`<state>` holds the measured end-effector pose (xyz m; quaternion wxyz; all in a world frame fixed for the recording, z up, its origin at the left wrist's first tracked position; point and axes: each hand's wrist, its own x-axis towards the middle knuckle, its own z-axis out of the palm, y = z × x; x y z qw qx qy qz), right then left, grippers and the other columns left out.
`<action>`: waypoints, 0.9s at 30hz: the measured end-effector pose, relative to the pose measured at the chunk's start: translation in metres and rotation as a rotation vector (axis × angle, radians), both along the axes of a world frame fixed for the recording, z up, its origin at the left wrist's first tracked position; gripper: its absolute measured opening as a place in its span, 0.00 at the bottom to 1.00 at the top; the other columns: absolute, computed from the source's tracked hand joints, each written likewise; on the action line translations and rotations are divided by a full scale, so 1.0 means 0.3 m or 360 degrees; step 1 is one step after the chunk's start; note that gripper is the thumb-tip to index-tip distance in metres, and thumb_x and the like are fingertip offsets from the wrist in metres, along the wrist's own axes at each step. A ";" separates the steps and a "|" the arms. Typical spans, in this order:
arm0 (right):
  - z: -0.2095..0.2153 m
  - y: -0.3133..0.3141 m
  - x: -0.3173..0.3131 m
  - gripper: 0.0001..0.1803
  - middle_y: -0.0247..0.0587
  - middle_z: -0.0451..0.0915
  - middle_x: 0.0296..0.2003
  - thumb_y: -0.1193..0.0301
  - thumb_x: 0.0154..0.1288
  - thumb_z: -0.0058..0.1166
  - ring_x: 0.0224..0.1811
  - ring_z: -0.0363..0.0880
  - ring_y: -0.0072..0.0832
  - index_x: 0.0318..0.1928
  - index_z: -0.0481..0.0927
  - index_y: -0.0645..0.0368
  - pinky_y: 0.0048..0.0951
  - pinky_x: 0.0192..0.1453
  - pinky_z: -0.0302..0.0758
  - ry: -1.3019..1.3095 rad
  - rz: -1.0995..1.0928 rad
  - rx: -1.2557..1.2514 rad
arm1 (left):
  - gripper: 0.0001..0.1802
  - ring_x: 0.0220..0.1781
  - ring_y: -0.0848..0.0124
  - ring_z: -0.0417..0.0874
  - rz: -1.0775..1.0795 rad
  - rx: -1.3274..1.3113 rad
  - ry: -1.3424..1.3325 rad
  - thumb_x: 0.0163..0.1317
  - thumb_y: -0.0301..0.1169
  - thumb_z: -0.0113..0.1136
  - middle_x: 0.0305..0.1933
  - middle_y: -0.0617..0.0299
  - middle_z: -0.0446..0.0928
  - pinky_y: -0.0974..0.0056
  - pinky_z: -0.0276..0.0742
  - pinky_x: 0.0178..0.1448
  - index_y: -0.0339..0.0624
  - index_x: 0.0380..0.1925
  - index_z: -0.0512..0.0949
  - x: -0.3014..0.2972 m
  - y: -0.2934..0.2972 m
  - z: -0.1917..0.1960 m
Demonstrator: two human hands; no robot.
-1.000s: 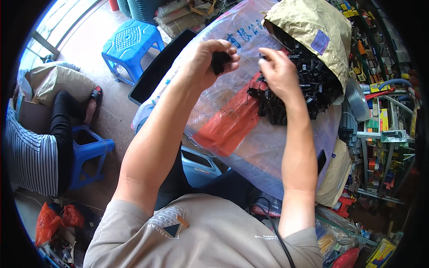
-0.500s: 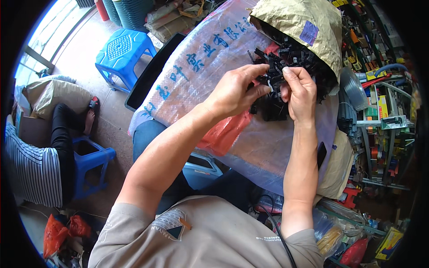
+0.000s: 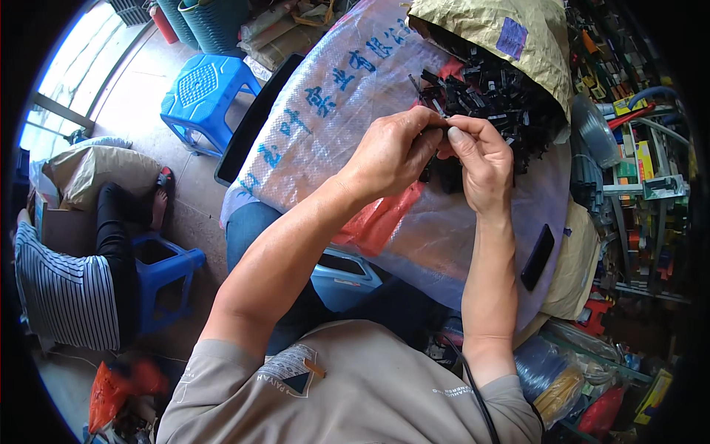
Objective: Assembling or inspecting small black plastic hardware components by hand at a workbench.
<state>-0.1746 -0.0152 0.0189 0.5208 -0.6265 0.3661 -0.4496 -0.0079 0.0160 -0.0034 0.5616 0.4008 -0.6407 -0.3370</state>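
Observation:
My left hand (image 3: 399, 148) and my right hand (image 3: 481, 155) meet fingertip to fingertip, both closed in a pinch. A small dark piece shows between the fingertips, mostly hidden, so its kind cannot be told. Just beyond them lies a heap of small black plastic parts (image 3: 510, 103), spilling from the mouth of a brown paper sack (image 3: 473, 16). Under the heap spreads a white woven plastic sheet (image 3: 296, 148) with blue handwriting. A red plastic bag (image 3: 381, 218) lies on it, below my left wrist.
A black phone (image 3: 538, 257) rests by my right forearm. On the left are a blue stool (image 3: 211, 85) and a seated person in a striped top (image 3: 66, 288). Crowded shelves (image 3: 636, 185) line the right side; a black tray (image 3: 231, 157) edges the sheet.
My hands have drawn together and come slightly nearer, off the heap, with fingertips now touching. The view has shifted a little, and the phone shows fully beside my right forearm.

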 end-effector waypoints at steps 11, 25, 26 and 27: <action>-0.028 0.009 0.020 0.08 0.33 0.79 0.32 0.77 0.67 0.52 0.32 0.75 0.15 0.45 0.78 0.65 0.17 0.39 0.72 -0.0118 0.0011 0.0035 | 0.06 0.33 0.60 0.82 0.0201 -0.0108 0.0101 0.60 0.24 0.60 0.31 0.50 0.78 0.62 0.77 0.38 0.34 0.34 0.75 -0.014 0.003 -0.013; 0.007 0.021 -0.004 0.08 0.31 0.78 0.30 0.77 0.66 0.54 0.28 0.70 0.12 0.45 0.78 0.65 0.14 0.33 0.67 -0.0007 0.0174 0.0158 | 0.12 0.35 0.78 0.76 -0.0346 0.0794 0.0929 0.68 0.32 0.55 0.34 0.63 0.78 0.70 0.73 0.40 0.32 0.41 0.74 0.033 0.019 0.022; 0.005 0.021 -0.022 0.08 0.30 0.78 0.28 0.76 0.66 0.55 0.26 0.69 0.12 0.45 0.78 0.65 0.14 0.31 0.66 0.0178 0.0178 0.0097 | 0.13 0.36 0.78 0.76 -0.0435 0.0860 0.0896 0.68 0.33 0.54 0.34 0.63 0.78 0.70 0.73 0.40 0.32 0.42 0.75 0.037 0.023 0.025; 0.003 0.029 -0.024 0.07 0.27 0.77 0.24 0.73 0.67 0.56 0.23 0.67 0.11 0.42 0.78 0.64 0.14 0.27 0.64 0.0221 0.0122 0.0058 | 0.13 0.36 0.77 0.77 -0.0422 0.0843 0.0722 0.68 0.33 0.54 0.34 0.63 0.79 0.70 0.73 0.40 0.32 0.42 0.76 0.037 0.027 0.024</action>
